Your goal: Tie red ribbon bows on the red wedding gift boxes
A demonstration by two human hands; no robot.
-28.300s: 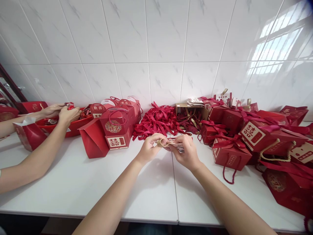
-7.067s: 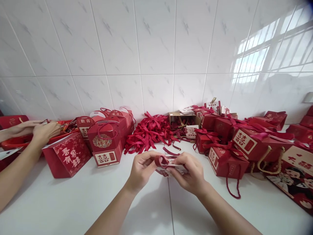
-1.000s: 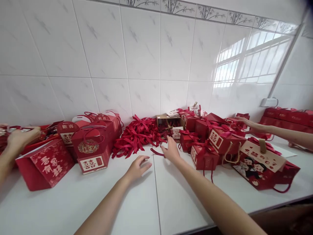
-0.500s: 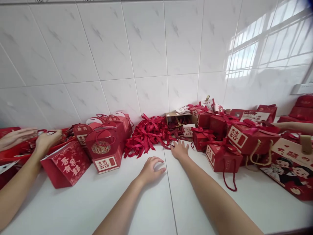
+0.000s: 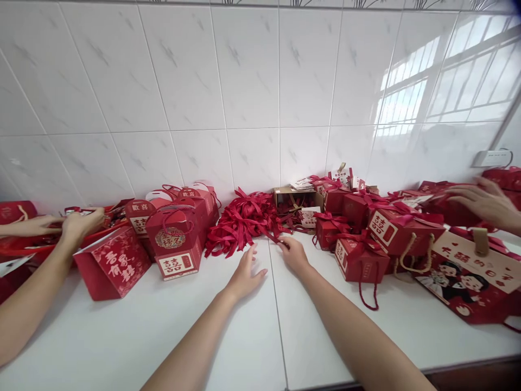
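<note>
A tangled pile of red ribbons (image 5: 246, 221) lies on the white tabletop against the tiled wall. My right hand (image 5: 293, 254) is at the pile's right edge, thumb and fingers pinched on the end of a red ribbon (image 5: 269, 235). Just left of the tile seam, my left hand (image 5: 247, 276) hovers low over the surface with thumb and fingers apart, holding nothing. Behind my right hand stands an open cardboard box (image 5: 280, 202) with dark red pieces inside and a white printed card (image 5: 310, 217) in front.
Red gift boxes (image 5: 173, 244) and a folded red box (image 5: 113, 266) stand at left. Ribboned boxes (image 5: 362, 258) and a printed gift bag (image 5: 459, 282) fill the right. Another person's hands (image 5: 79, 224) work over a red tray at left; another hand (image 5: 488, 201) reaches in at far right.
My right hand has closed from spread fingers to a pinch on a ribbon end. My left hand has moved slightly up and left. At far right, a person's hand has come into view.
</note>
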